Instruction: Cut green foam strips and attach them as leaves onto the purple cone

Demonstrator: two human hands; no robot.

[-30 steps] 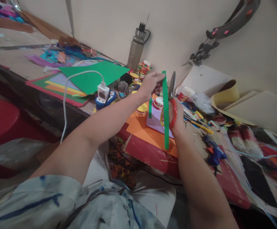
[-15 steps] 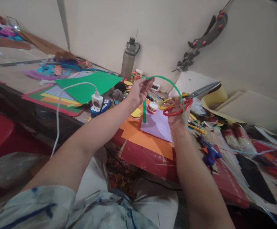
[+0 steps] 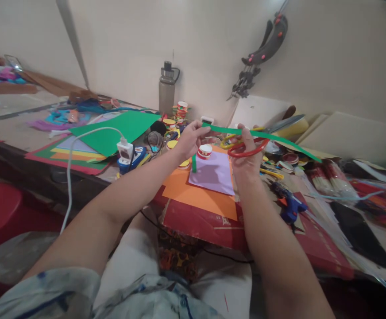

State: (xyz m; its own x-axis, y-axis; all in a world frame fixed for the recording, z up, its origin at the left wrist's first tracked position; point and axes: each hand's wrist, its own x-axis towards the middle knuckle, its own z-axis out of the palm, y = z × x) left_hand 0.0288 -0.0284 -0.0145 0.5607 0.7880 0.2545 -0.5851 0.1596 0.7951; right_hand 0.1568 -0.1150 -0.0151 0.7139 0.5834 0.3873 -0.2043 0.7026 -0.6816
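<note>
Head view, middle of the frame: holds a green paper strip (image 3: 279,139) stretched between both hands above the cluttered table (image 3: 17,128). Pinches it with the left hand (image 3: 188,141), thumb and fingers closed narrow near 1 end, a short tail hanging just below the hand. Grips the scissors (image 3: 250,148) with the right hand (image 3: 246,157), fingers curled through the red loop. Presses the strip down near the handles with thumb and fingertip, probably to keep it flat and taut without letting go of the tool. Leaves the rest of the strip free, slanting down toward the right of the frame. Points the blades to the upper right, away from the body; cannot tell whether shut or slightly parted. Directly beneath the hands: a purple sheet (image 3: 213,175) on an orange sheet (image 3: 196,197) on a red book (image 3: 199,221), stacked as a flat working pad. Just beside the purple sheet's upper left corner, a small red-and-white jar (image 3: 205,151). Lower right of the right hand, a blue glue gun (image 3: 289,207) lying on its side, within easy reach. Upper middle, against the wall, a grey bottle (image 3: 166,88) standing upright. Left of centre, a large green sheet (image 3: 116,130) and a white charger (image 3: 125,150).
</note>
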